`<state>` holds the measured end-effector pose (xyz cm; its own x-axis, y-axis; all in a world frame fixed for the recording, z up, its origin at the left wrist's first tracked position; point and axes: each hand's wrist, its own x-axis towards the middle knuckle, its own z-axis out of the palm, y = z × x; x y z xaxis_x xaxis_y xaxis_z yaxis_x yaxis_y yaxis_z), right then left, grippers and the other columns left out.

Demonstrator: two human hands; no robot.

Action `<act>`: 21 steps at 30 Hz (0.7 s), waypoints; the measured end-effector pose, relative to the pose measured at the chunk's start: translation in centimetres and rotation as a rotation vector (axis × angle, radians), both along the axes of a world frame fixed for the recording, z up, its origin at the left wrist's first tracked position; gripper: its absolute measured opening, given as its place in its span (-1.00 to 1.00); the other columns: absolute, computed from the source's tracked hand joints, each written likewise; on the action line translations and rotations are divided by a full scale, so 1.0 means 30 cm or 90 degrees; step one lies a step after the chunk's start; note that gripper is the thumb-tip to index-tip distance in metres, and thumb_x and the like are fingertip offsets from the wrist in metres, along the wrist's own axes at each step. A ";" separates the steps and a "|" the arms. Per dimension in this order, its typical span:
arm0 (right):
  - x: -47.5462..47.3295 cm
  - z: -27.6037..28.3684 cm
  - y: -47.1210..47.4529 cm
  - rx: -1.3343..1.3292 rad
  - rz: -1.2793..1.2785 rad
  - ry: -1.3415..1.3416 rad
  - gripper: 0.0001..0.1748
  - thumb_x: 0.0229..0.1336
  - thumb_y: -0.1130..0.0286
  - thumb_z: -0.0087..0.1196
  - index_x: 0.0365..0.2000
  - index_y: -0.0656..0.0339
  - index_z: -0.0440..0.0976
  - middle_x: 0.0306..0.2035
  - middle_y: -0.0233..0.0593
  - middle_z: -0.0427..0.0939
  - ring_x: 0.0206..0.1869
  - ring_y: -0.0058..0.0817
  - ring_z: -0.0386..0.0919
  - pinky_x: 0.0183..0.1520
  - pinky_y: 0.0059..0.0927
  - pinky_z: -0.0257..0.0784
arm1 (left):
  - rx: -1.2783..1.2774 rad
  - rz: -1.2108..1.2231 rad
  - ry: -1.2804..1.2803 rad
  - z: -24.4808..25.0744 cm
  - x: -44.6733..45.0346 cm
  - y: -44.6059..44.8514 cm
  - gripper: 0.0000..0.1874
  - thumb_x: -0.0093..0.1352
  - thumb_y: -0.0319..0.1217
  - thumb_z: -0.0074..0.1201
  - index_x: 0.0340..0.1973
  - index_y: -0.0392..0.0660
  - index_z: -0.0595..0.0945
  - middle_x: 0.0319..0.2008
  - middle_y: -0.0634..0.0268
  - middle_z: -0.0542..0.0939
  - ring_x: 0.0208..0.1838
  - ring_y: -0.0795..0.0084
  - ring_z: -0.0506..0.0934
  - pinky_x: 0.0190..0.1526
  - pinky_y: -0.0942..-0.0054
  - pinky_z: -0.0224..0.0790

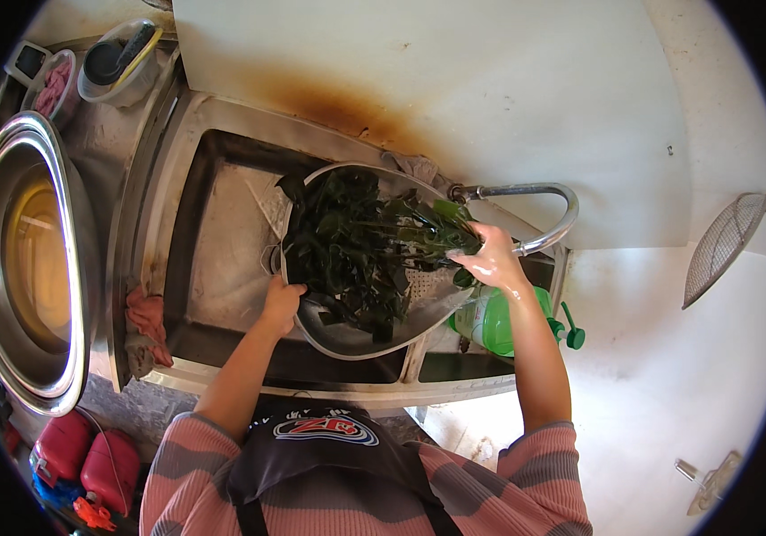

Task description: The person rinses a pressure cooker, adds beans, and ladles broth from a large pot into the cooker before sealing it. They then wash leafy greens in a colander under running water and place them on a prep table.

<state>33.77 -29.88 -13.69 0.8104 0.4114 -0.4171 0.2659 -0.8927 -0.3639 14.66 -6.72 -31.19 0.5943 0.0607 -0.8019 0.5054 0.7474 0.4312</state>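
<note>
A metal colander [349,350] with small perforations rests over the steel sink basin [229,214] before me. It holds a heap of wet, dark green strap-like leaves [342,234]. My left hand [282,307] grips the colander's near left rim, thumb over the edge. At the right side, my right hand [490,258], wet and shiny, is closed around one end of a bunch of the leaves, whose lengths trail left into the heap. A curved metal faucet [557,201] arches just behind this hand, its outlet close to my wrist.
A green pump bottle [500,321] lies beneath my right forearm. On the left counter stand a large steel bowl [78,268] of yellowish liquid and plastic tubs [135,90]. A pink cloth [146,315] hangs over the sink edge. A mesh strainer [724,244] hangs at the right wall.
</note>
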 end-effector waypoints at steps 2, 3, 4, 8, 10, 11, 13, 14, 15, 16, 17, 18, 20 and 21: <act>-0.005 -0.005 -0.017 0.005 -0.022 -0.004 -0.35 -0.31 0.22 0.28 -0.15 0.41 0.40 -0.27 0.11 0.51 -0.19 -0.09 0.48 -0.10 -0.35 0.36 | 0.023 -0.008 0.021 0.013 0.004 0.000 -0.71 0.18 -0.63 -0.10 -0.18 -0.30 0.26 -0.24 0.03 0.40 -0.21 0.20 0.43 -0.22 0.26 0.37; -0.008 -0.006 -0.024 0.009 -0.028 -0.028 -0.33 -0.28 0.19 0.27 -0.14 0.41 0.39 -0.27 0.12 0.50 -0.18 -0.09 0.49 -0.10 -0.34 0.36 | 0.031 -0.005 0.019 0.019 0.006 0.000 -0.71 0.18 -0.63 -0.10 -0.18 -0.30 0.26 -0.24 0.03 0.40 -0.20 0.21 0.43 -0.22 0.26 0.36; -0.011 -0.003 -0.030 -0.032 -0.062 -0.036 -0.32 -0.26 0.16 0.26 -0.12 0.41 0.38 -0.26 0.13 0.50 -0.18 -0.09 0.49 -0.09 -0.34 0.36 | 0.034 -0.013 0.030 0.024 0.008 0.001 -0.71 0.19 -0.63 -0.10 -0.19 -0.30 0.26 -0.24 0.03 0.40 -0.20 0.21 0.42 -0.22 0.27 0.36; -0.023 0.028 -0.030 -0.095 -0.046 -0.025 -0.27 -0.18 0.04 0.19 -0.07 0.41 0.35 -0.13 0.15 0.44 -0.04 -0.07 0.41 0.02 -0.33 0.29 | 0.033 -0.015 0.029 0.029 0.011 0.003 -0.72 0.18 -0.63 -0.09 -0.20 -0.33 0.25 -0.23 0.04 0.39 -0.20 0.23 0.42 -0.22 0.28 0.37; -0.031 0.042 -0.020 -0.111 -0.078 0.016 -0.24 -0.15 0.00 0.15 -0.05 0.41 0.32 -0.06 0.16 0.40 0.04 -0.04 0.35 0.08 -0.31 0.24 | 0.030 -0.014 0.028 0.023 0.009 0.002 -0.72 0.18 -0.63 -0.09 -0.20 -0.33 0.25 -0.23 0.03 0.40 -0.20 0.22 0.43 -0.23 0.29 0.37; -0.035 0.042 -0.014 -0.099 -0.071 0.017 -0.23 -0.14 -0.01 0.14 -0.04 0.42 0.31 -0.04 0.16 0.38 0.06 -0.04 0.33 0.10 -0.32 0.23 | 0.027 -0.013 0.028 0.019 0.008 0.001 -0.71 0.18 -0.63 -0.10 -0.20 -0.34 0.25 -0.23 0.03 0.40 -0.21 0.22 0.43 -0.23 0.28 0.37; -0.040 0.026 -0.002 -0.085 -0.067 0.020 -0.20 -0.11 -0.04 0.11 -0.01 0.43 0.27 0.00 0.17 0.35 0.09 -0.04 0.30 0.13 -0.32 0.19 | 0.035 -0.017 0.027 0.008 0.006 -0.003 -0.72 0.18 -0.63 -0.10 -0.19 -0.34 0.26 -0.24 0.02 0.41 -0.21 0.21 0.44 -0.23 0.28 0.37; -0.041 0.009 0.005 -0.131 -0.036 0.031 -0.15 -0.09 -0.11 0.07 0.01 0.44 0.24 0.04 0.15 0.31 0.11 -0.07 0.28 0.14 -0.33 0.18 | 0.047 -0.021 0.026 0.004 0.007 -0.004 -0.72 0.18 -0.63 -0.10 -0.19 -0.34 0.27 -0.24 0.02 0.42 -0.22 0.21 0.45 -0.24 0.28 0.37; -0.042 -0.006 0.007 -0.108 -0.050 0.094 -0.10 -0.09 -0.17 0.05 0.03 0.45 0.21 0.07 0.13 0.29 0.14 -0.10 0.26 0.16 -0.32 0.16 | 0.057 -0.021 0.019 0.000 0.008 -0.005 -0.72 0.18 -0.63 -0.10 -0.19 -0.34 0.28 -0.25 0.02 0.42 -0.22 0.20 0.46 -0.24 0.28 0.37; -0.040 -0.032 0.016 -0.114 -0.025 0.155 -0.08 -0.10 -0.19 0.06 0.05 0.41 0.19 0.08 0.13 0.28 0.14 -0.11 0.26 0.16 -0.32 0.17 | 0.075 -0.028 0.015 0.000 0.009 -0.005 -0.73 0.18 -0.63 -0.10 -0.20 -0.34 0.29 -0.25 0.03 0.43 -0.22 0.21 0.46 -0.24 0.29 0.37; -0.038 -0.057 0.025 -0.129 -0.010 0.222 -0.07 -0.11 -0.20 0.06 0.08 0.36 0.17 0.08 0.12 0.27 0.14 -0.12 0.26 0.16 -0.31 0.17 | 0.092 -0.033 0.003 0.001 0.011 -0.005 -0.74 0.18 -0.63 -0.09 -0.21 -0.34 0.30 -0.26 0.03 0.44 -0.22 0.21 0.46 -0.24 0.30 0.37; -0.027 -0.091 0.044 -0.124 -0.028 0.264 -0.06 -0.14 -0.19 0.10 0.11 0.29 0.14 0.09 0.13 0.26 0.15 -0.11 0.25 0.16 -0.31 0.16 | 0.109 -0.038 -0.008 0.005 0.013 -0.004 -0.75 0.18 -0.63 -0.09 -0.22 -0.34 0.31 -0.26 0.04 0.45 -0.22 0.21 0.47 -0.24 0.30 0.38; -0.011 -0.162 0.101 -0.065 0.018 0.148 -0.02 -0.20 -0.18 0.15 0.14 0.19 0.10 0.11 0.15 0.21 0.17 -0.10 0.21 0.17 -0.30 0.15 | 0.095 -0.053 -0.010 0.021 0.018 0.000 -0.60 0.14 -0.68 -0.12 -0.06 -0.31 0.34 -0.21 0.10 0.48 -0.18 0.31 0.45 -0.14 0.42 0.29; -0.004 -0.204 0.146 -0.051 0.022 0.091 -0.01 -0.23 -0.18 0.17 0.15 0.15 0.09 0.13 0.16 0.18 0.18 -0.09 0.19 0.18 -0.30 0.14 | 0.092 -0.060 -0.012 0.029 0.025 0.006 -0.51 0.12 -0.70 -0.14 0.01 -0.30 0.35 -0.19 0.13 0.49 -0.16 0.36 0.44 -0.09 0.48 0.25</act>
